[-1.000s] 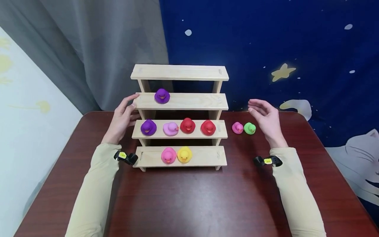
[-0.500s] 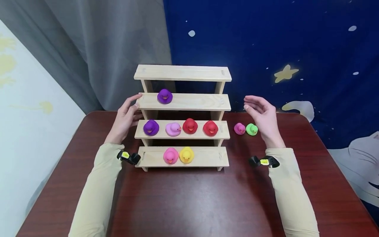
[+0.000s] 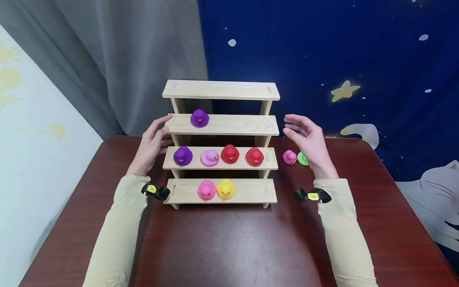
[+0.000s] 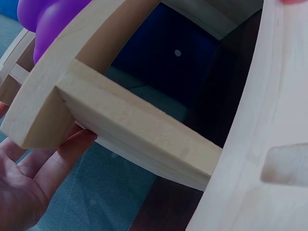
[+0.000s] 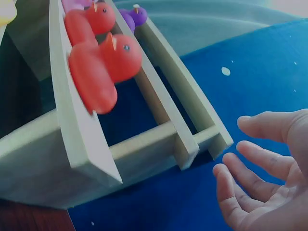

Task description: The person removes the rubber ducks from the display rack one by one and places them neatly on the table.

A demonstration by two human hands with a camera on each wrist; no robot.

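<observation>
A stepped wooden shelf [image 3: 222, 124] with several tiers stands on the table. My left hand [image 3: 148, 145] grips the left end of its second tier from the top; in the left wrist view the fingers [image 4: 72, 149] reach round under the plank's end. My right hand [image 3: 306, 139] hovers off the right end of that tier, fingers loosely bent and holding nothing. A purple rubber duck [image 3: 199, 118] sits on that tier. Below it are another purple duck [image 3: 183, 156], a lilac duck [image 3: 209, 158] and two red ducks [image 3: 230, 154]. The lowest tier bears a pink duck [image 3: 206, 189] and a yellow duck [image 3: 226, 189].
On the table [image 3: 222, 243], right of the shelf, sit a small magenta duck [image 3: 289, 157] and a green duck [image 3: 303, 158], the green one partly hidden by my right hand. A grey curtain [image 3: 143, 52] and a blue starry cloth [image 3: 305, 52] hang behind.
My right hand has moved left toward the shelf's right end and now covers part of the green duck. The left hand stays on the shelf; the ducks stay put.
</observation>
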